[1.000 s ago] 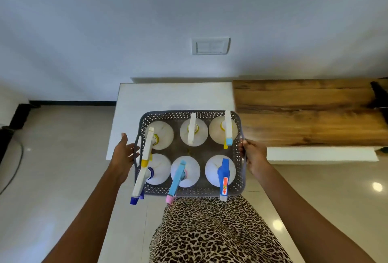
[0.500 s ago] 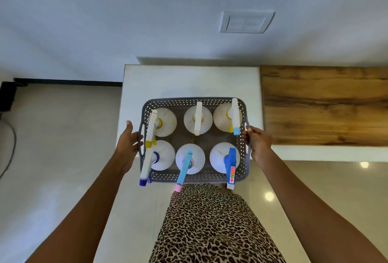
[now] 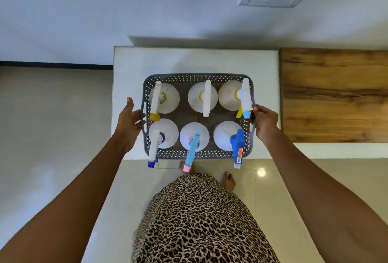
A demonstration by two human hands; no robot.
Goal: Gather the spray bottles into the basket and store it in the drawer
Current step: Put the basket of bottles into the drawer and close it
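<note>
White cabinet top (image 3: 134,69) sits under and beyond both hands; I see no drawer in view, so I judge it lies below, on the near face. Grey perforated basket (image 3: 198,78) spans between the fingers, long axis running left to right, one handle at each hand. Six spray bottles (image 3: 202,96) stand upright inside in two rows, all nozzles pointing back toward me; the near three overhang the near rim. Right hand (image 3: 265,123) is curled onto the right handle, fingers clamped on it. Left hand (image 3: 129,121) has palm against the left handle, fingers apart and extended, thumb near the loop; I can't tell if it grips. Left handle lies just inward of those fingers. Gathering looks done.
</note>
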